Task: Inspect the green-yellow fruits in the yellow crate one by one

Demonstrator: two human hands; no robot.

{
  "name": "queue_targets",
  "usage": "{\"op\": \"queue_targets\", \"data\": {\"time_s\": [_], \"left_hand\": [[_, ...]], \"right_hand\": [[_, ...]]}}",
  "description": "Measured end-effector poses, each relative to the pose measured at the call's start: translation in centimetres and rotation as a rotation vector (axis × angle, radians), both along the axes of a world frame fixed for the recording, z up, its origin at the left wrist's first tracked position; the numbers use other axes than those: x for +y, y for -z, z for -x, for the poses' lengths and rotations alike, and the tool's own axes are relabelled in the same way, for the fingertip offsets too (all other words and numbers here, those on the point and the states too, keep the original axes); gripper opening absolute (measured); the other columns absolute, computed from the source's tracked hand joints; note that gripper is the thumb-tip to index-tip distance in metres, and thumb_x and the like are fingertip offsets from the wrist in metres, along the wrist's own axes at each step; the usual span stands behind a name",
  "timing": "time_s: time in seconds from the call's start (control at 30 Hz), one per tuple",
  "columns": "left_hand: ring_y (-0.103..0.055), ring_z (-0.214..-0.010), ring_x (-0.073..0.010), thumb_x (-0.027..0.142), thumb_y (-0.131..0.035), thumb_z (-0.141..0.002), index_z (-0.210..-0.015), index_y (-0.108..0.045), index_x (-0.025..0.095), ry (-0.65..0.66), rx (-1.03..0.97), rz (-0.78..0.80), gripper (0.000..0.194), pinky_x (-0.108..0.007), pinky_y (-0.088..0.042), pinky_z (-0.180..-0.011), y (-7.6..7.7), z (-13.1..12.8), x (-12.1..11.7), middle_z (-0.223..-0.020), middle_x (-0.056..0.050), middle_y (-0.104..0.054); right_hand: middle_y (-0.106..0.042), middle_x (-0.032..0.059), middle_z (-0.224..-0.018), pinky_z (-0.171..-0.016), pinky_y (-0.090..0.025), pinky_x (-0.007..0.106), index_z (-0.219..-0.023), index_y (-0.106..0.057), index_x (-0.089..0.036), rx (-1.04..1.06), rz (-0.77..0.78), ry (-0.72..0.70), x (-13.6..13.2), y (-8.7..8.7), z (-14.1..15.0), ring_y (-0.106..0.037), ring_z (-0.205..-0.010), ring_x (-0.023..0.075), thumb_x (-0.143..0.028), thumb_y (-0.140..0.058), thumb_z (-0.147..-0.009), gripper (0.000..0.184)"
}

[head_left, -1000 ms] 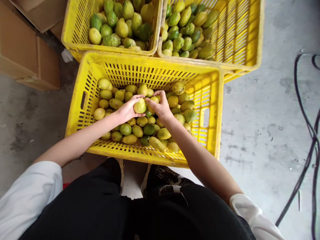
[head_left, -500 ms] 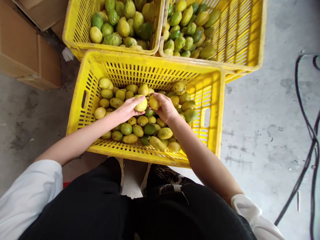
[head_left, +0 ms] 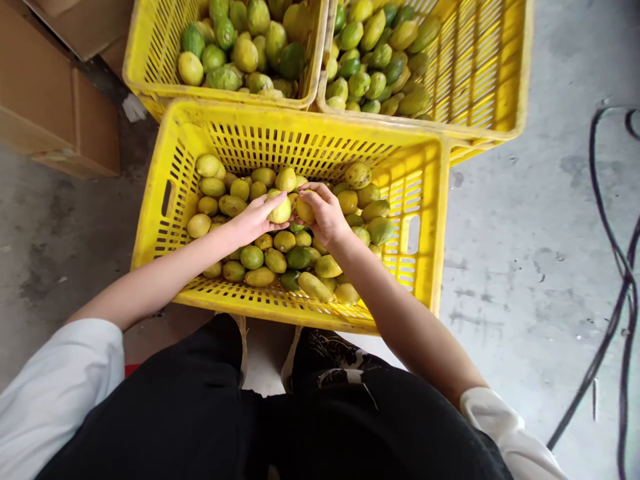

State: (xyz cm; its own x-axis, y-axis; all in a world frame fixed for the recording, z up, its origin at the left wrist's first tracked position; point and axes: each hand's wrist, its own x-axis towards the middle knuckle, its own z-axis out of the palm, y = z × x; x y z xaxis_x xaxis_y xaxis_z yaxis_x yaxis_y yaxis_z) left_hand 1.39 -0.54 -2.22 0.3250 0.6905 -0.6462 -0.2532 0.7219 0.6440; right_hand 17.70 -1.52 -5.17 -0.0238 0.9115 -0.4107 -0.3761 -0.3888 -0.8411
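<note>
Over the yellow crate (head_left: 300, 120) in front of me, both hands are closed on fruit. My left hand (head_left: 256, 219) holds a pale yellow lemon (head_left: 281, 211), thumb on top and fingers underneath. In my right hand (head_left: 326, 217) is another yellow lemon (head_left: 304, 211), gripped from the right and partly covered by the fingers. The two lemons are side by side, very close together. Beneath them lie several loose yellow and green lemons (head_left: 314, 287), spread across the crate's bottom.
Two more yellow crates, one at the back left (head_left: 145, 60) and one at the back right (head_left: 480, 67), hold greener lemons. Cardboard boxes (head_left: 40, 87) stand at the far left. Black cables (head_left: 617, 320) lie on the concrete floor at right. My feet are against the near crate side.
My right hand has shifted slightly left and turned its lemon a little, with the fingers further over it. My left hand is nearly still, holding its lemon.
</note>
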Motion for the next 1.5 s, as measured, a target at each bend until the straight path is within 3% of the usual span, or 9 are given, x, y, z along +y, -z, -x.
{"op": "queue_targets", "data": {"time_s": [0.23, 0.33, 0.4, 0.53, 0.7, 0.97, 1.2, 1.4, 1.5], "left_hand": [[-0.077, -0.084, -0.0172, 0.028, -0.065, -0.111, -0.106, -0.067, 0.016, 0.003, -0.003, 0.002, 0.013, -0.025, -0.058, -0.071, 0.1, 0.0, 0.0, -0.095, -0.005, -0.078], [-0.079, -0.102, -0.0253, 0.036, -0.057, -0.110, -0.111, -0.068, 0.017, -0.066, -0.036, 0.063, 0.022, -0.031, -0.062, -0.079, 0.1, 0.2, 0.3, -0.106, -0.010, -0.080], [-0.078, -0.111, -0.0282, 0.035, -0.049, -0.109, -0.113, -0.068, 0.017, -0.117, -0.052, 0.106, 0.027, -0.035, -0.064, -0.086, 0.0, 0.3, 0.5, -0.110, -0.012, -0.081], [-0.078, -0.097, -0.0232, 0.030, -0.049, -0.109, -0.108, -0.066, 0.018, -0.173, -0.057, 0.123, 0.022, -0.031, -0.063, -0.081, -0.3, 0.2, 0.6, -0.099, -0.009, -0.079], [-0.069, -0.071, -0.0141, 0.031, -0.068, -0.106, -0.099, -0.065, 0.020, -0.176, -0.046, 0.091, 0.013, -0.024, -0.057, -0.068, -0.2, 0.2, 0.5, -0.083, -0.001, -0.071], [-0.073, -0.072, -0.0137, 0.025, -0.071, -0.106, -0.097, -0.060, 0.020, -0.186, -0.052, 0.068, 0.016, -0.021, -0.053, -0.064, -0.3, 0.1, 0.5, -0.081, 0.000, -0.072], [-0.072, -0.068, -0.0129, 0.023, -0.063, -0.110, -0.096, -0.060, 0.019, -0.182, -0.034, 0.096, 0.015, -0.021, -0.052, -0.063, -0.4, -0.1, 0.5, -0.079, 0.000, -0.072], [-0.080, -0.085, -0.0210, 0.038, -0.053, -0.112, -0.105, -0.065, 0.019, -0.219, -0.074, 0.146, 0.023, -0.027, -0.062, -0.073, -0.4, 0.2, 0.7, -0.085, -0.005, -0.076], [-0.082, -0.099, -0.0241, 0.036, -0.052, -0.111, -0.116, -0.066, 0.018, -0.245, -0.107, 0.134, 0.023, -0.034, -0.067, -0.088, 0.0, 0.3, 0.7, -0.095, -0.008, -0.080]], "right_hand": [[-0.065, -0.0057, -0.085, -0.051, -0.054, 0.021, -0.104, -0.063, -0.025, -0.020, 0.040, 0.066, 0.3, -0.4, 0.1, -0.062, -0.062, 0.0118, -0.032, -0.084, -0.088, 0.027], [-0.069, -0.0011, -0.091, -0.063, -0.062, 0.026, -0.107, -0.062, -0.023, 0.116, 0.171, 0.142, 0.8, -1.3, 0.1, -0.069, -0.078, 0.0166, -0.032, -0.062, -0.107, 0.009], [-0.070, 0.0011, -0.090, -0.068, -0.064, 0.029, -0.106, -0.060, -0.023, 0.178, 0.246, 0.167, 1.0, -1.8, 0.0, -0.071, -0.083, 0.0191, -0.025, -0.047, -0.111, 0.014], [-0.067, 0.0009, -0.084, -0.068, -0.060, 0.027, -0.102, -0.060, -0.024, 0.189, 0.287, 0.220, 1.0, -1.9, -0.4, -0.068, -0.080, 0.0180, -0.023, -0.059, -0.106, 0.004], [-0.061, -0.0022, -0.080, -0.069, -0.059, 0.028, -0.098, -0.056, -0.026, 0.186, 0.251, 0.233, 0.8, -1.2, -1.1, -0.061, -0.072, 0.0151, -0.025, -0.074, -0.095, 0.018], [-0.062, -0.0072, -0.078, -0.044, -0.035, 0.014, -0.097, -0.048, -0.027, 0.100, 0.249, 0.086, 0.3, -0.7, -1.0, -0.063, -0.061, 0.0116, -0.024, -0.086, -0.081, 0.041], [-0.063, -0.0083, -0.083, -0.042, -0.034, 0.016, -0.097, -0.049, -0.027, -0.020, 0.220, 0.055, 0.2, -0.4, -0.6, -0.060, -0.056, 0.0103, -0.027, -0.088, -0.076, 0.044], [-0.065, -0.0014, -0.079, -0.049, -0.047, 0.023, -0.093, -0.058, -0.024, 0.068, 0.299, 0.076, 0.5, -1.7, -0.8, -0.062, -0.064, 0.0151, -0.042, -0.066, -0.106, 0.024], [-0.067, 0.0025, -0.078, -0.053, -0.050, 0.025, -0.092, -0.062, -0.022, 0.130, 0.336, 0.070, 0.8, -2.6, -0.7, -0.062, -0.066, 0.0171, -0.032, -0.049, -0.114, 0.028]]}}
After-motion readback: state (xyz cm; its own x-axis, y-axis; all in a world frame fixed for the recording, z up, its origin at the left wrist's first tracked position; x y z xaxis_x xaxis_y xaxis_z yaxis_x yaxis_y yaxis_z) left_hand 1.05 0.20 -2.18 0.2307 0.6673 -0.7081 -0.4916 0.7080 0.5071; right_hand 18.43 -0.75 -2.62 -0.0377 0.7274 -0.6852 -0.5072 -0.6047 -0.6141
